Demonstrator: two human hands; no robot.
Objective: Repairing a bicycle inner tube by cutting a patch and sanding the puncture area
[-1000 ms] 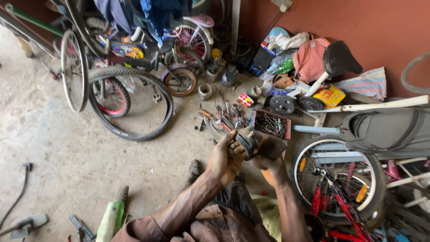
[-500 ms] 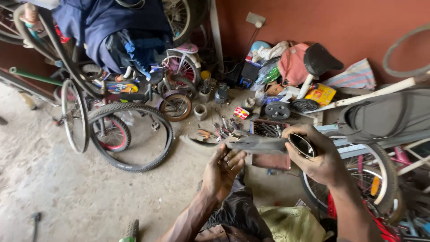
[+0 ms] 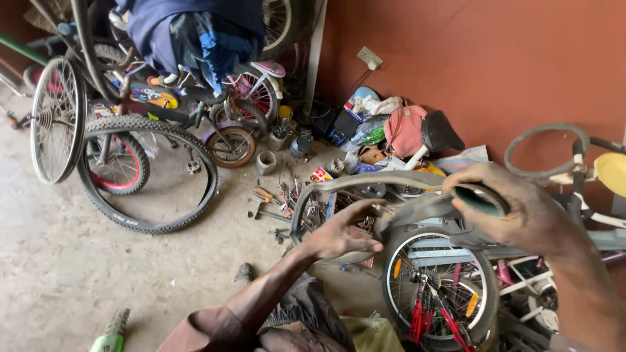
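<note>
Right hand fingers: the right hand (image 3: 521, 212) is clenched round a flat, limp bicycle inner tube (image 3: 365, 182), gripping it where the rubber bunches near the spoked wheel.
Left hand fingers: the left hand (image 3: 342, 234) is curled under the tube's lower run, pinching or supporting it; the exact grip is hard to read.
Inner tube: off any wheel, stretched in a slack loop between both hands, raised above the floor.
Progress: the tube is already out and free; it is not inflated, and no patch or pump shows in the hands.
Nearby: scattered hand tools (image 3: 280, 199) on the concrete floor (image 3: 78, 261), a loose tyre (image 3: 147, 173), a small spoked wheel (image 3: 440, 287) just below the tube.
</note>
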